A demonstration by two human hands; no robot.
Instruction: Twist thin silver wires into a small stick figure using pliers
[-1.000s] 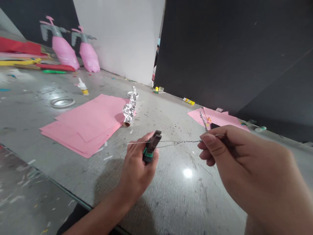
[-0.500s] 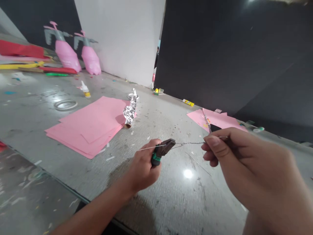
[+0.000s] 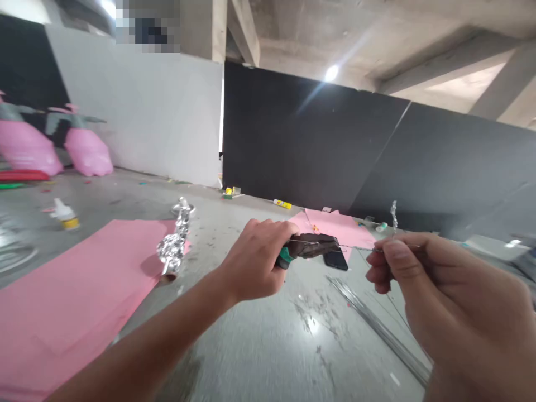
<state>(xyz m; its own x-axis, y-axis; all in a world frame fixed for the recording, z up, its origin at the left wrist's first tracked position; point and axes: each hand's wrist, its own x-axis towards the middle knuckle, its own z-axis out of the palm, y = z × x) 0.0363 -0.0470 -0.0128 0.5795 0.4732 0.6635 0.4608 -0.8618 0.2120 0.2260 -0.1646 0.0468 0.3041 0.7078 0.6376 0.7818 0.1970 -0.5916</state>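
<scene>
My left hand is wrapped round a pair of pliers with dark jaws and green-and-black handles. The jaws point right and meet a thin twisted wire. Between thumb and fingertips, my right hand pinches the other end of that wire, and a short tip sticks out past the thumb. A crumpled foil piece stands up just above the right fingers; whether it joins the wire I cannot tell. Beneath the hands, a bundle of straight wires lies on the grey table.
Pink sheets lie at left, with a foil roll at their edge. A glue bottle and pink spray bottles stand farther left. A black phone lies behind the pliers, near more pink paper. Dark panels border the back.
My view has tilted up and swung right, bringing the wire bundle and phone into sight. The pliers have turned more level, and their jaws are closer to my right hand.
</scene>
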